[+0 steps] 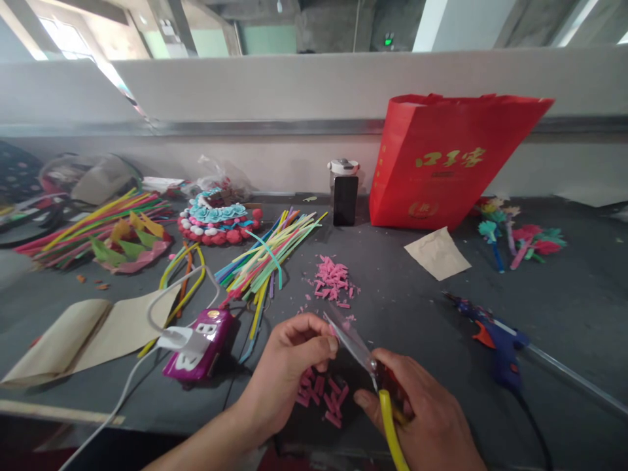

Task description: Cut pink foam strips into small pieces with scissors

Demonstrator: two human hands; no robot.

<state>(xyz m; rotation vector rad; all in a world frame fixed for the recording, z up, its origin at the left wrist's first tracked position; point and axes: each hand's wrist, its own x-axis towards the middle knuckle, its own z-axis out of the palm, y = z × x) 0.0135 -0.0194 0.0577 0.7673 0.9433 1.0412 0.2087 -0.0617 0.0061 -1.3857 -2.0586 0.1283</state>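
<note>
The left hand (287,369) pinches a small pink piece (333,331) at its fingertips, just beside the tapered metal of yellow-handled scissors (357,345) gripped in the right hand (426,412), with slivered pink bits (333,280) heaped beyond and blocky pink strips (336,402) lying nearer on the dark tabletop (392,297)

Two hands (289,369), one pair scissors (354,341) – dozens pink pieces (331,281) – one red bag (449,169), one glue gun (504,347), one phone (345,201)

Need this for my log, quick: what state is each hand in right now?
Left hand: closed, fingers pinching a small pink piece.
Right hand: closed, holding yellow-handled scissors.
</note>
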